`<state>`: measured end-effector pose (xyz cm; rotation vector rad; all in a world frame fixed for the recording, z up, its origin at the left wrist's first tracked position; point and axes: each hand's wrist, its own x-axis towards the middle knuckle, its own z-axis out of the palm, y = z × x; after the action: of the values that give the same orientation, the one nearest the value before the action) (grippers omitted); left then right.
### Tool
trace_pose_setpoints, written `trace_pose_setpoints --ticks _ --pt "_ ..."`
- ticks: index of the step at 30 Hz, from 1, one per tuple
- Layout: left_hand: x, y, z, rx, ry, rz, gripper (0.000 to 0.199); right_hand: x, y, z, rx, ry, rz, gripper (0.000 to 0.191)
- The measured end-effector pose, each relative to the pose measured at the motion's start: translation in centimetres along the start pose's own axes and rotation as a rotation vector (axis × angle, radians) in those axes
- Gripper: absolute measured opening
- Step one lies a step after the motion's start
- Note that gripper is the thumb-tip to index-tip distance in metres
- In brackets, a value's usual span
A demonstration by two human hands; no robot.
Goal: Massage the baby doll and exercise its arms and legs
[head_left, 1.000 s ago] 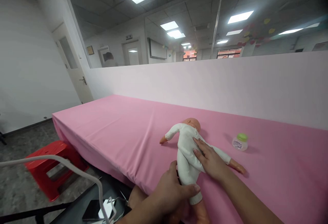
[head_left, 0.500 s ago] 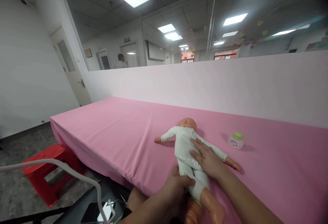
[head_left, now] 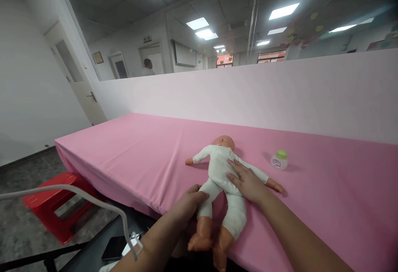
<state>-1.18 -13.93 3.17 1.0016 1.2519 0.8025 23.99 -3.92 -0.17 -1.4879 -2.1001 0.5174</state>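
A baby doll with a white cloth body lies on a pink-covered table, its head away from me and its legs apart. My left hand is closed round the doll's left-side leg as I see it, thumb on top; some of its fingers are hidden beneath. Flat on the side of the doll's torso rests my right hand, its fingers stretched out. The doll's bare feet reach the table's near edge. To the right of the doll stands a small clear jar with a green lid.
The pink tablecloth runs up to a low white wall with glass above. A red stool stands at the left. A white cable crosses the lower left, near a dark phone. Behind the glass is a person.
My left hand has shifted left with one doll leg, and the doll's legs are now spread apart. My right hand stays on the torso. The view has tilted slightly.
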Motion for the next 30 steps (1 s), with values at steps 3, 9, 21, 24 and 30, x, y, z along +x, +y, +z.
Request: trace_pose_setpoints --ticks 3,9,21,24,30 --pt "-0.3 0.3 -1.3 0.344 0.037 0.108 0.041 -0.1 -0.2 -0.3 -0.008 -0.001 -0.006 0.070" --pt "-0.9 1.4 -1.4 0.918 0.107 0.267 0.029 -0.2 -0.5 0.0 -0.050 -0.008 0.001 0.072" --pt "4.1 3.5 -1.0 1.080 0.329 0.548 0.055 0.0 -2.9 0.5 -0.151 0.012 0.086 0.070" --pt "6.3 3.5 -0.2 1.117 0.261 0.659 0.065 0.1 -3.1 1.0 -0.160 0.030 0.100 0.071" --pt "9.6 3.2 0.2 1.210 0.096 0.674 0.068 0.2 -2.8 1.4 -0.134 0.031 0.094 0.071"
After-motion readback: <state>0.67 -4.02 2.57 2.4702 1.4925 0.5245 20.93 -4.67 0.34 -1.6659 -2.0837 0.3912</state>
